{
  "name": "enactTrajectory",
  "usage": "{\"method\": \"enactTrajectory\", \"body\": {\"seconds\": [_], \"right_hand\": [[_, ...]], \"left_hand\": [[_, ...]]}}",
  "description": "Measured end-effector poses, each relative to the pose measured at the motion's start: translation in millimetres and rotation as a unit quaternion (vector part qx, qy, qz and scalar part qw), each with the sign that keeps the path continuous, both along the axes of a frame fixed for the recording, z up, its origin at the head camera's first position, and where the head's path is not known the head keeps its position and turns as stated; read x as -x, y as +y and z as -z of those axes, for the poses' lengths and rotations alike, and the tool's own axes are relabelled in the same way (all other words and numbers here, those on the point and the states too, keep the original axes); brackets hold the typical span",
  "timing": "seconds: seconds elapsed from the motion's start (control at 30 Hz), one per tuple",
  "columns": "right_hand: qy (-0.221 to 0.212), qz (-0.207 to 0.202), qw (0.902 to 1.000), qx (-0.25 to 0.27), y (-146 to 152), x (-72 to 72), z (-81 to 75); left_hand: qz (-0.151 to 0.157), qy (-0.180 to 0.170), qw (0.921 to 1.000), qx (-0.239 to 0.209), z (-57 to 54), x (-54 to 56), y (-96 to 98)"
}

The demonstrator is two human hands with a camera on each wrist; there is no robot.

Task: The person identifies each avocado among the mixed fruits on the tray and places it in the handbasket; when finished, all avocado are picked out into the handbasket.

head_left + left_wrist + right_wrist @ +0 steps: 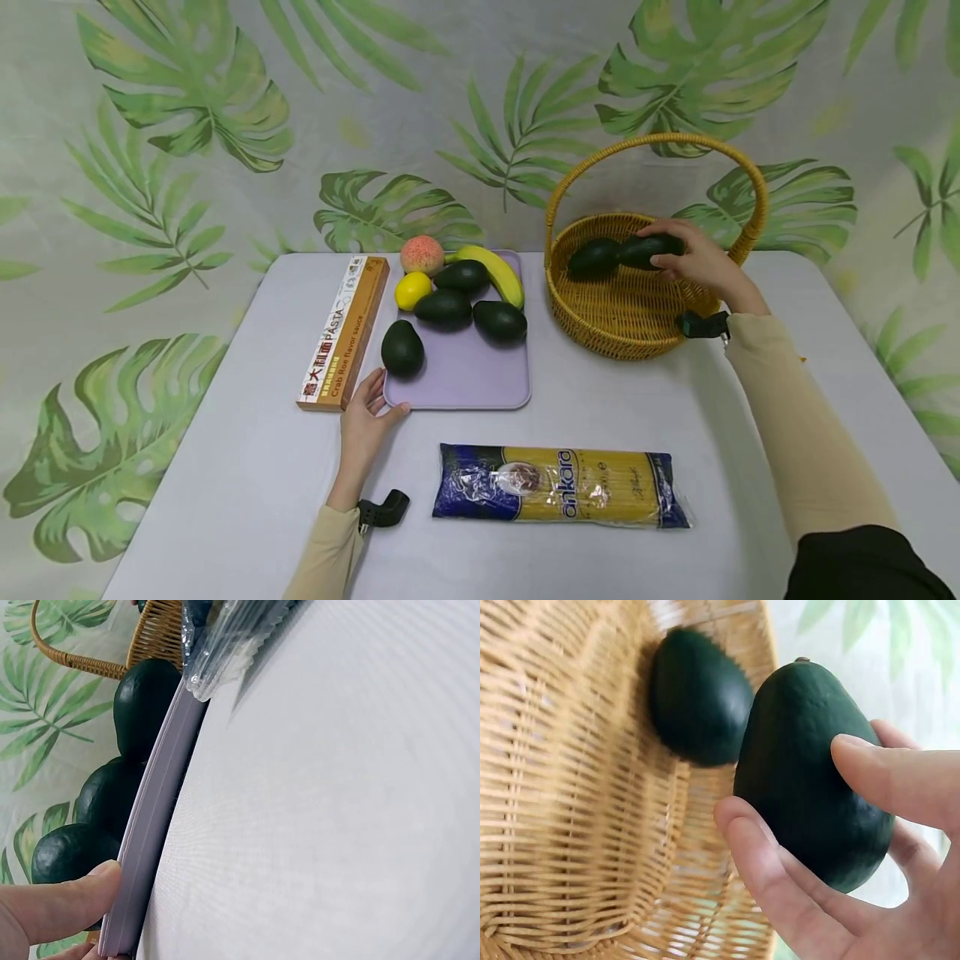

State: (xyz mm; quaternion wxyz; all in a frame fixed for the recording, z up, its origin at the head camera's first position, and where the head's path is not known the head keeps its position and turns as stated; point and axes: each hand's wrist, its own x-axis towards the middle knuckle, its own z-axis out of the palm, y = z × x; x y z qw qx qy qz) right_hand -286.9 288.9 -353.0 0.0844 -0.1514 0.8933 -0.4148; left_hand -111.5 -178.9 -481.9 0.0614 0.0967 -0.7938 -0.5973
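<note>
My right hand (697, 258) grips a dark green avocado (810, 780) between thumb and fingers, over the wicker basket (630, 342). Another avocado (701, 697) lies inside that basket against its far wall. At the near left corner of the lilac tray (465, 379), my left hand (365, 425) holds the rim, its thumb (101, 885) on the front edge and its fingers round the left side. On the tray lie several avocados (402, 348), a banana (495, 273), a yellow lemon (413, 292) and a peach (422, 255).
A pasta box (345, 333) lies left of the tray, close to my left hand. Nearer to me is a blue and yellow bag of spaghetti (562, 486). The basket's tall arched handle (652, 140) rises above its bowl. A leaf-patterned cloth hangs behind the white table (225, 500).
</note>
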Motion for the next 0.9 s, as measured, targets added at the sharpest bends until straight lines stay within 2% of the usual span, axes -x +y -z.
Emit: {"method": "enactTrajectory", "body": {"seconds": [0.17, 0.37, 0.67, 0.9], "right_hand": [[-0.007, 0.025, 0.9995, -0.019, 0.4, 11.1, 6.1], [-0.04, 0.03, 0.9984, -0.025, 0.0, 20.6, 14.6], [-0.099, 0.03, 0.9942, -0.03, 6.4, 27.2, 25.7], [-0.131, 0.018, 0.9898, -0.052, 4.7, 29.1, 23.7]], "left_hand": [[-0.004, -0.004, 1.0, 0.005, -0.1, -0.8, -0.4], [-0.002, 0.0, 1.0, 0.002, -0.2, -0.5, -0.5], [0.003, 0.003, 0.9999, -0.011, -2.2, -1.8, 0.0], [0.004, 0.007, 0.9999, -0.013, -1.6, -0.4, -0.8]]}}
